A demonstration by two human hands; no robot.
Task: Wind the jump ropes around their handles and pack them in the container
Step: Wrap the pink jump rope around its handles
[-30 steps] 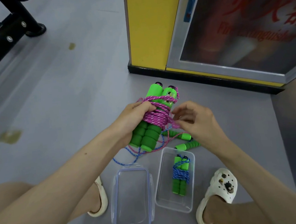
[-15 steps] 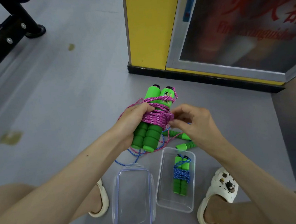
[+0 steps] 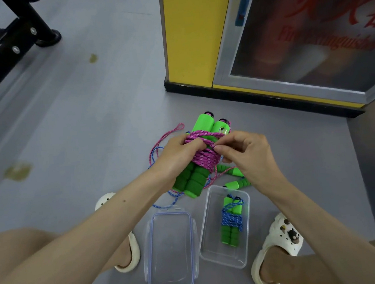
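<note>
The green handles (image 3: 196, 180) are gripped by the left hand (image 3: 177, 153), their long line tipped from 7 to 1 o'clock. The pink rope (image 3: 205, 158) is wound round their middle (a loose loop trails off at 10 o'clock). A strand is pinched by the right hand (image 3: 248, 156), at 3 o'clock. The container (image 3: 215, 248) is set at 6 o'clock, nearer the right hand.
</note>
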